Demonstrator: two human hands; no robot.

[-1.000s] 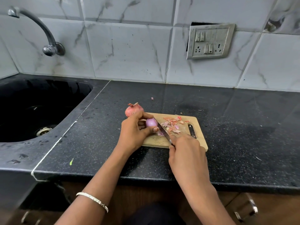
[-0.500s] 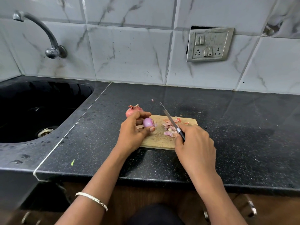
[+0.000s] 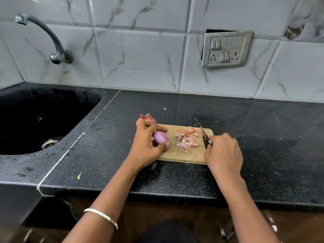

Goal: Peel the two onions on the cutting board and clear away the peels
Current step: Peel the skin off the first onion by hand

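A small wooden cutting board point(image 3: 182, 155) lies on the black counter. My left hand point(image 3: 145, 148) grips a peeled purple onion point(image 3: 159, 137) at the board's left end, thumb under it and fingers over it. Just behind that hand sits an unpeeled red onion point(image 3: 148, 120), at the board's far left corner. A heap of pink peels point(image 3: 186, 140) lies in the middle of the board. My right hand point(image 3: 222, 153) holds a knife point(image 3: 203, 132) by its handle at the board's right end, blade pointing away toward the wall.
A black sink point(image 3: 35, 120) with a drain is set into the counter at left, under a wall tap point(image 3: 56, 53). A switch and socket plate point(image 3: 226, 50) hangs on the tiled wall. One scrap of peel point(image 3: 164, 109) lies on the counter behind the board.
The knife has left the peeled onion: my right hand drew it away to the right and turned the blade to point at the wall. My left hand keeps holding the onion.
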